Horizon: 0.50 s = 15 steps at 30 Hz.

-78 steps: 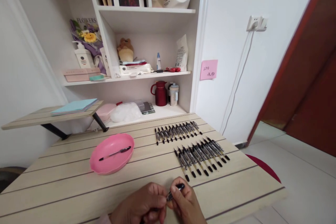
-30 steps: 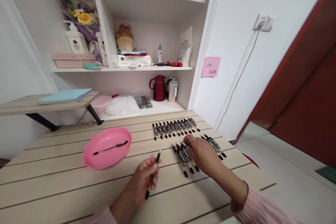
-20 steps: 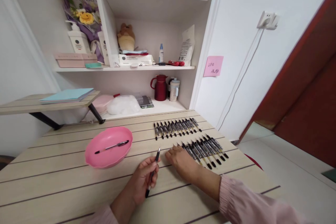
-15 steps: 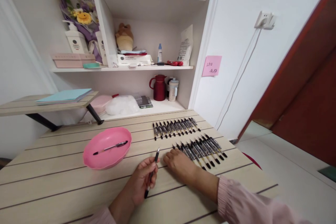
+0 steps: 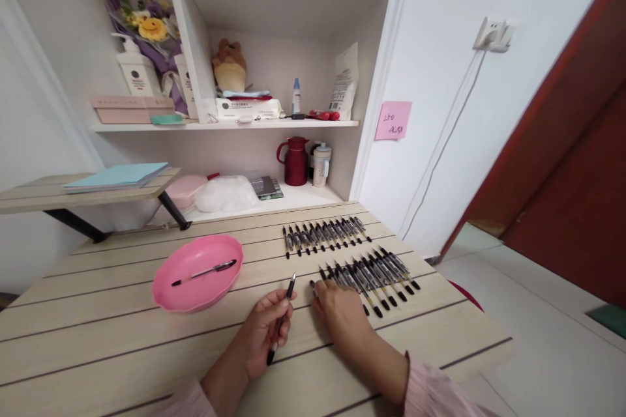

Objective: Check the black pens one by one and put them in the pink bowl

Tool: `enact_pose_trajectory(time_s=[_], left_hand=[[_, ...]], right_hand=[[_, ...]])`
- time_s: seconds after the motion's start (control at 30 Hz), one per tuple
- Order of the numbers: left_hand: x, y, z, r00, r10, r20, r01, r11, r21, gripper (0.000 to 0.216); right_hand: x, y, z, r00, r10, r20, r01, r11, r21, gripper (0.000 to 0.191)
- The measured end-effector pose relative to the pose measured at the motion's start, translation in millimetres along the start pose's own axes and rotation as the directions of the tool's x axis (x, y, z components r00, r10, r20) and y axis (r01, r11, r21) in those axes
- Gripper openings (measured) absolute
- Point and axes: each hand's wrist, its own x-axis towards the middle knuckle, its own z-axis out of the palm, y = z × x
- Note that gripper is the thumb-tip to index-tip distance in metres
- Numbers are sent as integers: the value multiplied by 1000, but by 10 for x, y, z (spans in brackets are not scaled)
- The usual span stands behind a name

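Across the head view's striped tabletop (image 5: 147,365), your left hand (image 5: 268,326) has its thumb and fingers closed on a black pen (image 5: 279,329), held slanted with the pointed tip away from you and the dark end towards you. Just to its right, your right hand (image 5: 340,309) is lowered at the left end of the near row of pens (image 5: 376,277), palm down; a dark-ended piece (image 5: 313,287) shows beside its fingertips, but the hand hides the rest, so you cannot tell whether it is gripped or let go. Beyond that lies the far row of pens (image 5: 327,233), side by side with their dark ends towards you. Left of both rows sits your pink bowl (image 5: 163,301), with a single pen (image 5: 203,272) lying aslant inside. Behind the table, a red jug (image 5: 296,163) stands beside a pale cup (image 5: 321,166).
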Motion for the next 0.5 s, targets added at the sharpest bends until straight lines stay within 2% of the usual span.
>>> enact_pose_trajectory(time_s=[0.27,0.5], left_hand=[[-3,3,0,1000,3,15,-3,1000,18,21],[-13,-9,18,1000,15,15,-16,998,59,21]], right_hand=[[24,-57,120,998,40,39,-36,994,-102,22],[-5,-49,89,994,105,-11,-105,993,-46,19]])
